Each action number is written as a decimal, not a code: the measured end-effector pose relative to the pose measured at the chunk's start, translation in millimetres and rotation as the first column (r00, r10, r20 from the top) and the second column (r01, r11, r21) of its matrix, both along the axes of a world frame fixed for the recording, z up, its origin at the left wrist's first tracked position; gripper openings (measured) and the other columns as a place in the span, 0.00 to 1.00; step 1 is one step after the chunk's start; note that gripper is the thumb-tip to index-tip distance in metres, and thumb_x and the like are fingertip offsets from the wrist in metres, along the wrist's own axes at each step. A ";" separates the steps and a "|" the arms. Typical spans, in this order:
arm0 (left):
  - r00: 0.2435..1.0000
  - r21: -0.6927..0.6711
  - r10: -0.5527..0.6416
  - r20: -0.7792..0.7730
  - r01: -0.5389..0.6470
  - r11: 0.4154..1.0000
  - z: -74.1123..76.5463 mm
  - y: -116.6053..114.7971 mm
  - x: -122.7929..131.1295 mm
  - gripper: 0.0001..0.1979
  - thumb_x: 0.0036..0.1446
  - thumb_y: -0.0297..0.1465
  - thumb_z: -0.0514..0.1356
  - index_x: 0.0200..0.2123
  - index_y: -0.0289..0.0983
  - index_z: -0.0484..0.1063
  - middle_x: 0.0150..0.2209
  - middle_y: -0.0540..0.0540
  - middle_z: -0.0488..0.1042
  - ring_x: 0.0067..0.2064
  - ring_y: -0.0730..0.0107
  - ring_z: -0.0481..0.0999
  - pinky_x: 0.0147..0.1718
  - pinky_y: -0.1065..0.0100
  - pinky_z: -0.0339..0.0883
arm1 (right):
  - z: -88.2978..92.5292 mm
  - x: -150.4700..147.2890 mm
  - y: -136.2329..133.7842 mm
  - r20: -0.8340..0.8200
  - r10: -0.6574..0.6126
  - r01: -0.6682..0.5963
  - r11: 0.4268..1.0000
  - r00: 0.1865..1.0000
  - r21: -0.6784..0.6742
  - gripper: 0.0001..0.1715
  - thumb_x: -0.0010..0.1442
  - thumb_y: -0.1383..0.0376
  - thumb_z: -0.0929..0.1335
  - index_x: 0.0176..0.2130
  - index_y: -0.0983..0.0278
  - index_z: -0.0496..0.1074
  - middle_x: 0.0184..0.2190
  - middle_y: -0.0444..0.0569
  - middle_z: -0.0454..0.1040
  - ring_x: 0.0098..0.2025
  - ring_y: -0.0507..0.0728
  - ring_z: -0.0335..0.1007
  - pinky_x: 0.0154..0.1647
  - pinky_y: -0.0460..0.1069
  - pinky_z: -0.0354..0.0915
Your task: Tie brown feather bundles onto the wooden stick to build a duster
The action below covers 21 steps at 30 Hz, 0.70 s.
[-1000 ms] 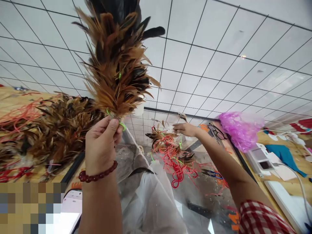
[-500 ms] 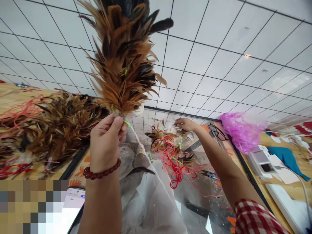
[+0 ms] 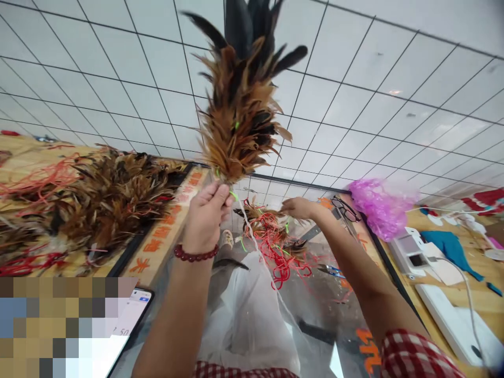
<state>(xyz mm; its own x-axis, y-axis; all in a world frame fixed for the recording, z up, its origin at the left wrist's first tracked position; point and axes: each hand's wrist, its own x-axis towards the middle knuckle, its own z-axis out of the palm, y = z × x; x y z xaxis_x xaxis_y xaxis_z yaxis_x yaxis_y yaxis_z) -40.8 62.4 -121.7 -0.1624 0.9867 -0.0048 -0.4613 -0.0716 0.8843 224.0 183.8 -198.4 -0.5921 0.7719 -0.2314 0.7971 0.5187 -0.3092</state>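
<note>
L hand (image 3: 208,214) pinched & raised, R hand (image 3: 301,208) stretched fwd.

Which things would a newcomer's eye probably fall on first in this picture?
Probably the tall brown-and-black feather bundle, held upright by its base in the left hand, at the top centre. Next might come the tangled thin red string near the right hand, then the crumpled pink-purple plastic on the picture's right.

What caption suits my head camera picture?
Left hand holds up a brown and black feather bundle; tangled red string lies below.
</note>
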 end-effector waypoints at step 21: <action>0.824 -0.076 -0.536 0.186 0.556 0.828 -24.3 -1.4 49.2 0.13 0.51 0.33 0.67 0.32 0.32 0.66 0.27 0.50 0.67 0.15 0.90 0.49 0.11 0.83 0.40 | 40.6 -53.0 -139.0 -0.701 -0.699 -0.157 0.715 -0.139 -0.682 0.23 0.45 0.56 0.77 0.27 0.62 0.62 0.21 0.38 0.62 0.20 0.46 0.54 0.18 0.42 0.56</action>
<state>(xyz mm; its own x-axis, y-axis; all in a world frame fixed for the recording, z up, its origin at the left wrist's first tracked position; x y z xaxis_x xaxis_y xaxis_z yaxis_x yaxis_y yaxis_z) 8.4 61.0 -146.0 0.4151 0.9031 -0.1100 -0.5199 0.3347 0.7859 171.0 44.7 -157.7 -0.2655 0.9621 -0.0625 -0.4945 -0.1916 -0.8478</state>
